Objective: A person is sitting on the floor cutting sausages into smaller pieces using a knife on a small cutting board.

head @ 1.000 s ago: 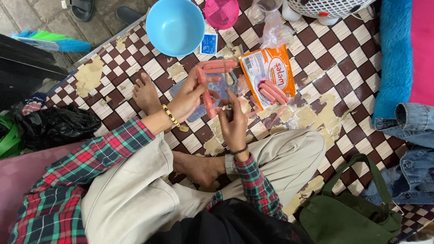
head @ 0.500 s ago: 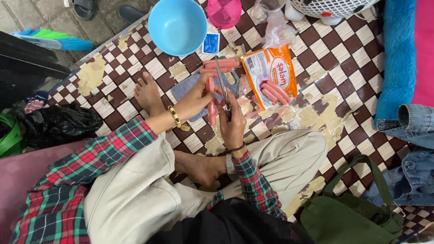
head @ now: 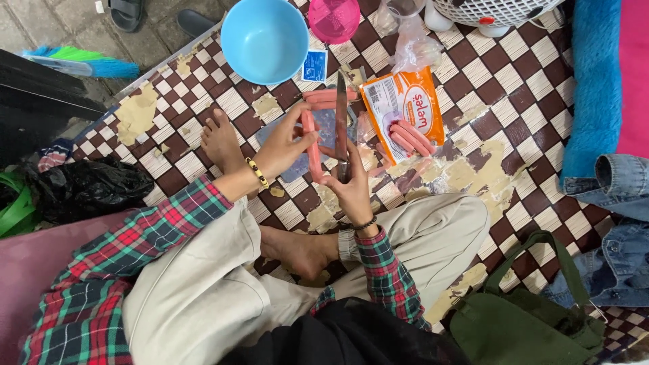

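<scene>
I sit cross-legged on a checkered floor mat (head: 514,88). My left hand (head: 287,145) holds a pink sausage (head: 312,145) upright between fingers and thumb. My right hand (head: 351,186) grips a knife (head: 341,118) by its handle, blade pointing away from me, right beside the sausage. More pink sausages (head: 323,99) lie on a clear plastic sheet under my hands. An opened orange sausage packet (head: 405,111) with several sausages spilling out lies just to the right.
A light blue bowl (head: 265,37) and a pink lid (head: 334,17) stand at the far edge. A white fan base (head: 497,12) is at top right. Denim clothing (head: 618,230), a green bag (head: 527,318), a black plastic bag (head: 88,186) and a broom (head: 81,62) surround me.
My right hand has turned the knife so its blade points straight away from me. My left hand has lifted one sausage upright next to the blade.
</scene>
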